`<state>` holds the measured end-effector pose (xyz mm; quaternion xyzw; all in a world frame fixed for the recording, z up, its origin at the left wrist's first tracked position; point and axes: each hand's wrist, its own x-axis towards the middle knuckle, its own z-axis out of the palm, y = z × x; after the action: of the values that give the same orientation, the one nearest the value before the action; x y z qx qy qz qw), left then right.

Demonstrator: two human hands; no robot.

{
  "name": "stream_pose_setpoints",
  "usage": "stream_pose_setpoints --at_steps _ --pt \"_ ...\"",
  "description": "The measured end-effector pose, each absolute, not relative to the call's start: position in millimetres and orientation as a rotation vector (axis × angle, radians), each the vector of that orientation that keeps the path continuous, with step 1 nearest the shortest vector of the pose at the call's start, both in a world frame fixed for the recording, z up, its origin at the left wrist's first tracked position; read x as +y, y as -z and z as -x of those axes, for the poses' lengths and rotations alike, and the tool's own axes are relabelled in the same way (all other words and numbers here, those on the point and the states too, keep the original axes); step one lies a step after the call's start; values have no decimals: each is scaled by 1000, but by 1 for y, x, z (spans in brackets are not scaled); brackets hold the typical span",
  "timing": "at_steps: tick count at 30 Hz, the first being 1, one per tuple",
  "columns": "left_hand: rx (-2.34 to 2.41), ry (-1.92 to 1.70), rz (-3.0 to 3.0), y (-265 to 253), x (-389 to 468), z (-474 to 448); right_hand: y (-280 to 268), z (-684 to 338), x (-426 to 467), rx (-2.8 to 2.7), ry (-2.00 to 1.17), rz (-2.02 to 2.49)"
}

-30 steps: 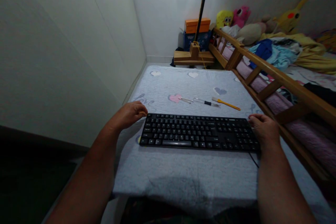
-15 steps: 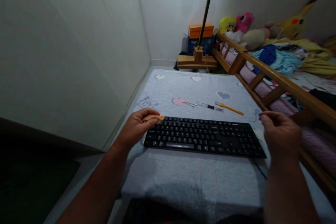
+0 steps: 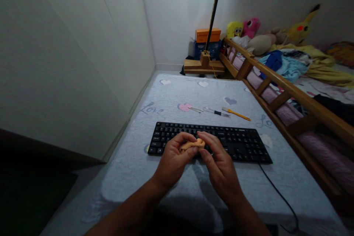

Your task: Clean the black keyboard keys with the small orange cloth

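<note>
My left hand [image 3: 174, 156] is closed on a bunched orange cloth [image 3: 190, 145], held over the middle of a black keyboard [image 3: 240, 143]. From the other side, my right hand [image 3: 219, 160] pinches the cloth's right end between thumb and fingers. Both hands hide part of the lower key rows. The keyboard lies flat, its cable [image 3: 276, 188] running off the near right edge. Behind it lie cotton swabs [image 3: 196, 109], a wire tool with a black grip [image 3: 217, 112] and a yellow-handled brush [image 3: 237, 113].
A pale bedspread with hearts [image 3: 166, 96] covers the surface under the keyboard. A wooden bed rail [image 3: 290, 86] runs along the right, with plush toys and clothes beyond. White cabinet doors [image 3: 83, 62] stand at left. A wooden stand [image 3: 204, 64] and boxes are at the back.
My right hand has come left from beside the keyboard's right end and taken hold of the cloth. My left hand has carried the cloth right, from the keyboard's upper left corner to its middle.
</note>
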<state>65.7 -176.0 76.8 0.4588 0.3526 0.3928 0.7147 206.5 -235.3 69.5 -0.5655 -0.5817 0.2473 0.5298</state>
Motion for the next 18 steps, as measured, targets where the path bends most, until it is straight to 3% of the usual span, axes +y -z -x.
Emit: stream_pose_setpoints --at_steps 13,18 --pt "675 -693 -972 -74 -182 -66 -61 -216 -242 -1034 -834 1237" --pt "684 -633 -1037 -74 -182 -69 -62 -224 -244 -1045 -779 1299"
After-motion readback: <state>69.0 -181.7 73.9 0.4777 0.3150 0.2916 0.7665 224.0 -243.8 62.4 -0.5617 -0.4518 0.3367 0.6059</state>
